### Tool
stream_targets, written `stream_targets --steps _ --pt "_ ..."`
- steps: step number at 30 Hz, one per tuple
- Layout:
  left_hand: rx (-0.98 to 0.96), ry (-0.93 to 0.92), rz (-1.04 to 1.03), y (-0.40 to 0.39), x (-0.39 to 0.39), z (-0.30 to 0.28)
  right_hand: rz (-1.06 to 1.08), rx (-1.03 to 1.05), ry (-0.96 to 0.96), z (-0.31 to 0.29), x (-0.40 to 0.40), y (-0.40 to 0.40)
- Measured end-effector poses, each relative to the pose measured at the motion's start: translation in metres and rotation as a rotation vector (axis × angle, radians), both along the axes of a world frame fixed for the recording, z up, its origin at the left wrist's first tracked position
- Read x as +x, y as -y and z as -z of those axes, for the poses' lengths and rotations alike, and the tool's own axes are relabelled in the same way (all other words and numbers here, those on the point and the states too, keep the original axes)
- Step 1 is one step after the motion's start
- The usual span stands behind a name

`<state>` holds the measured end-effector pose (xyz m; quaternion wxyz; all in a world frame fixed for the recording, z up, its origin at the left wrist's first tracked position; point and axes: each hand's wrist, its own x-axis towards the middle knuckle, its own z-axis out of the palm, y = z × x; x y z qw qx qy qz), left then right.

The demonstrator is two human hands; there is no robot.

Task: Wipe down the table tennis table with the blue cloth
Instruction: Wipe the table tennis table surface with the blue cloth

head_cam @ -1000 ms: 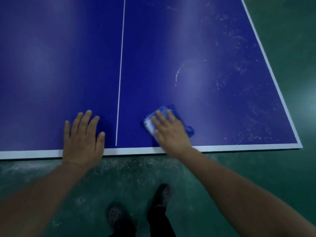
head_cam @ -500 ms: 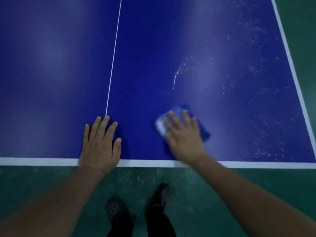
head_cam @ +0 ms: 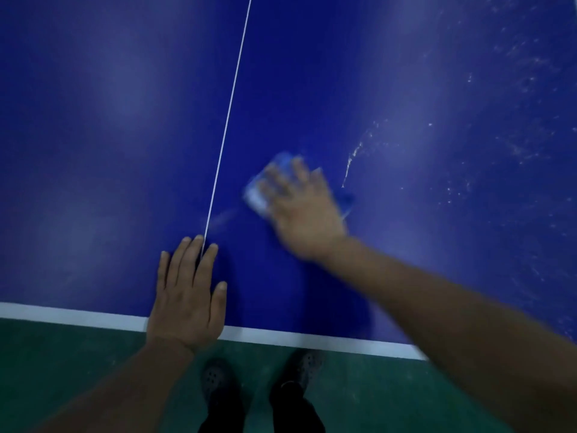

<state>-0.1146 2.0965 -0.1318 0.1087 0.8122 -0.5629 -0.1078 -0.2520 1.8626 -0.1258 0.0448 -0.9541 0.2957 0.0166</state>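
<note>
Tabletop: smooth, hard, deep blue with a soft sheen; thin white centre line runs away from me, and a broad white band marks the near edge.

Blue cloth lies flat on the table just right of the centre line, under my right hand. Cloth appears folded into a pad, paler at its left corner, darker where it pokes out on the right; blur there is heavy, so the exact fold is uncertain. My right fingers are spread and fairly straight, palm pressing the cloth down, not curled round it.

My left hand rests palm down on bare table at the near edge, fingers straight and together, thumb out to the right. Its fingertips sit on the near end of the centre line; the heel overlaps the white band.

Whitish dust streak sits just right of the cloth, apart from it. Finer speckled dust scatters over the far right area. A faint pale smear lies between cloth and centre line.

Open blue surface extends left and ahead with nothing standing on it. Below the edge: green floor, dull and scuffed, and my dark perforated shoes.
</note>
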Motion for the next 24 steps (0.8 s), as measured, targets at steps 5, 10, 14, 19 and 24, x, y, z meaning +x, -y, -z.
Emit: stream_targets --steps 5,10,14,19,24 --pt "0.056 0.017 0.023 -0.001 0.001 0.0 0.866 0.012 -0.007 -0.011 -0.113 0.151" --pt "0.072 0.019 0.015 -0.001 0.001 -0.003 0.636 -0.081 -0.002 -0.009 -0.061 0.073" --pt "0.1 0.029 0.018 -0.001 0.0 -0.004 -0.027 -0.014 -0.045 -0.004 -0.054 0.05" --pt "0.096 0.04 0.027 -0.001 0.0 -0.003 0.954 0.037 0.025 -0.016 -0.136 0.139" --pt "0.093 0.06 0.04 -0.002 0.001 0.0 0.307 -0.002 0.04 -0.003 -0.094 0.023"
